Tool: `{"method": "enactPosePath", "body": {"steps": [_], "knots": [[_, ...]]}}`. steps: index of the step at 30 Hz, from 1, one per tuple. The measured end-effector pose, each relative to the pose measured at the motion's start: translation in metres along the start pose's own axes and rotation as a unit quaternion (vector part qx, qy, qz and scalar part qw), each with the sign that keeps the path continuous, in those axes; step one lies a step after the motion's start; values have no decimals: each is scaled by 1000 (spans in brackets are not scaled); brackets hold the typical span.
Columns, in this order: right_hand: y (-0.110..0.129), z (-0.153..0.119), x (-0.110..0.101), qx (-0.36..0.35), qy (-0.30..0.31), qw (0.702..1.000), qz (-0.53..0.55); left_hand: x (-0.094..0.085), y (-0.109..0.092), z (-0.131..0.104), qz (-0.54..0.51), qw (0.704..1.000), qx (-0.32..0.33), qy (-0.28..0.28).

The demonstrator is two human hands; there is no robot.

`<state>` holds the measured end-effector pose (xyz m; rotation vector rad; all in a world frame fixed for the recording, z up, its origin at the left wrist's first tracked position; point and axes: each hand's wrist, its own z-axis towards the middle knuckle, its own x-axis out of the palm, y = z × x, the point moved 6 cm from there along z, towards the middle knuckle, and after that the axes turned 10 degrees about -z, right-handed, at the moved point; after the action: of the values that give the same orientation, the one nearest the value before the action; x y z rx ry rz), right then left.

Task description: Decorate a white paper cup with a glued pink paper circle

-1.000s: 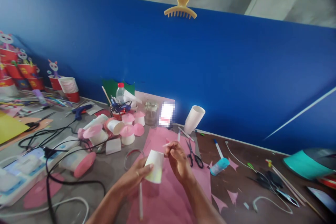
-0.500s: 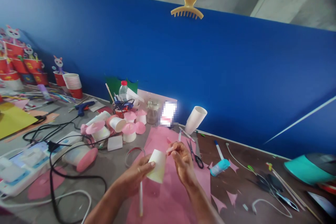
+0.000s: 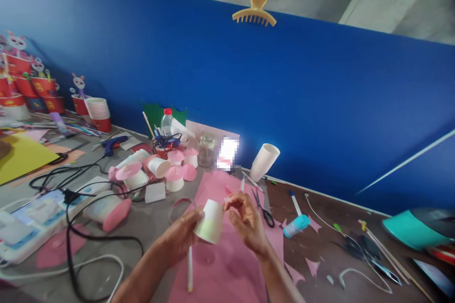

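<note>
My left hand (image 3: 183,229) is closed around the left side of a small white paper cup (image 3: 210,222), which is tilted and has a pale yellow-green tint low on its side. Close to the cup's right edge is my right hand (image 3: 245,220), its fingers bent and the thumb apart from the index finger. I see nothing between them; whether the fingertips touch the cup I cannot tell. Beneath both hands lies pink paper (image 3: 227,270), with a thin white stick (image 3: 189,270) on it below my left hand. Black-handled scissors (image 3: 265,210) rest right of my right hand.
Several white cups with pink paper discs (image 3: 175,177) cluster at left, near a power strip (image 3: 21,236) and black cables. A glue gun (image 3: 113,144) lies behind. Part of another person's hand (image 3: 4,148) touches yellow paper (image 3: 26,156). A turquoise glue stick (image 3: 296,226) lies right.
My right thumb and index finger have moved apart from a pinch. The cup has turned slightly and shifted a little left in my left hand. A hand has appeared at the far left.
</note>
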<state>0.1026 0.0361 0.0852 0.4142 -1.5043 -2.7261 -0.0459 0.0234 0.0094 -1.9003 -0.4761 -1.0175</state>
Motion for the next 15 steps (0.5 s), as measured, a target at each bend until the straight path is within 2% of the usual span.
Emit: {"method": "enactPosePath", "body": {"steps": [3, 6, 9, 15], "knots": [[-2, -1, 4, 6, 7, 1000, 6, -6, 7, 0, -5, 1000, -17, 2], [-4, -2, 9, 14, 17, 1000, 3, -9, 10, 0, 15, 999, 16, 32], [-6, -2, 10, 29, 19, 999, 21, -9, 12, 1, 36, 997, 29, 69], [-5, 0, 2, 34, 16, 995, 93, -1, 11, 5, 30, 995, 12, 93]]}}
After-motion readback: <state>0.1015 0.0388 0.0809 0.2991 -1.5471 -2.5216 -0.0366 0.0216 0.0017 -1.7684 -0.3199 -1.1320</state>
